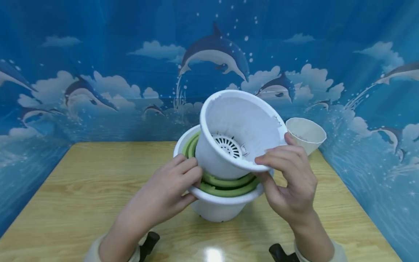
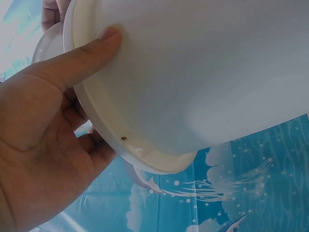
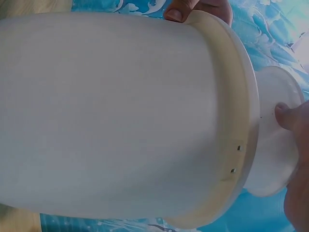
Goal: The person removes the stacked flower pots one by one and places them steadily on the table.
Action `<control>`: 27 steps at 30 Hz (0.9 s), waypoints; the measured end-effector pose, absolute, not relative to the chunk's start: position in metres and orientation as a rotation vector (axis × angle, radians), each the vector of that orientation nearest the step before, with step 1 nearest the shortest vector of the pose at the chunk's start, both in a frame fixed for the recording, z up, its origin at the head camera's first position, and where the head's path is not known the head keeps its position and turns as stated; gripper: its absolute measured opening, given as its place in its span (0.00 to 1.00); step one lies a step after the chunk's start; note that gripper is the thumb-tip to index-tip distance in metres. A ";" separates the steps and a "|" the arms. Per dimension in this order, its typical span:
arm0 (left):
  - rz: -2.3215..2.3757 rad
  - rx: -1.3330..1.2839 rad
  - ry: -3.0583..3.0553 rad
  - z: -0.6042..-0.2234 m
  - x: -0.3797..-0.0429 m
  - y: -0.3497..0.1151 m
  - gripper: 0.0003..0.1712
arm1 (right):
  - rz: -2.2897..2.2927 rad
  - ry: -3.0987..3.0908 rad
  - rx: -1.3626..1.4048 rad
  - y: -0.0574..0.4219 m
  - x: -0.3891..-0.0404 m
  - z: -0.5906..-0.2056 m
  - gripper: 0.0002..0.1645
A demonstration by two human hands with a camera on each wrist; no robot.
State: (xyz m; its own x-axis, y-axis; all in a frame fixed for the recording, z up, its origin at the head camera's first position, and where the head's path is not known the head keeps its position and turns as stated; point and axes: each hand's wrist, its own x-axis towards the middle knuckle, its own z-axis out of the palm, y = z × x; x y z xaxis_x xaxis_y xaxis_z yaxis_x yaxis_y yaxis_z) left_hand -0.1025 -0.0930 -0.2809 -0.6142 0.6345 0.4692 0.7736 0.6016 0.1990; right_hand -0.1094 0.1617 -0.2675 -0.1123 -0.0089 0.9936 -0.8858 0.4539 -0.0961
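A large white plastic flowerpot (image 1: 214, 211) stands upright on the table, with green pots (image 1: 229, 191) nested inside it. My left hand (image 1: 167, 187) grips its rim at the left, thumb against the outer wall and fingers over the edge. Tilted toward me above the green rims is another white flowerpot (image 1: 242, 116), its base partly inside the stack. The right hand (image 1: 291, 178) pinches its rim at the right, the thumb (image 3: 285, 116) on the outside. A slotted round disc (image 1: 226, 145) with dark specks shows in its bottom.
A smaller off-white pot (image 1: 306, 134) stands behind my right hand, near the table's back right. The wood-grain table (image 1: 98, 182) meets a blue dolphin-print curtain (image 1: 131, 72) at the back and sides. Dark wrist mounts (image 1: 150, 243) show below the hands.
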 end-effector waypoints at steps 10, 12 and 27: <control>-0.567 -1.141 -2.484 -0.280 -0.102 -0.093 0.22 | 0.986 -1.337 0.720 0.164 -0.107 -0.266 0.19; -0.566 -1.140 -2.492 -0.280 -0.102 -0.093 0.22 | 1.008 -1.311 0.697 0.164 -0.107 -0.265 0.20; -0.530 -1.160 -2.470 -0.281 -0.104 -0.094 0.23 | 1.024 -1.152 0.524 0.162 -0.116 -0.259 0.23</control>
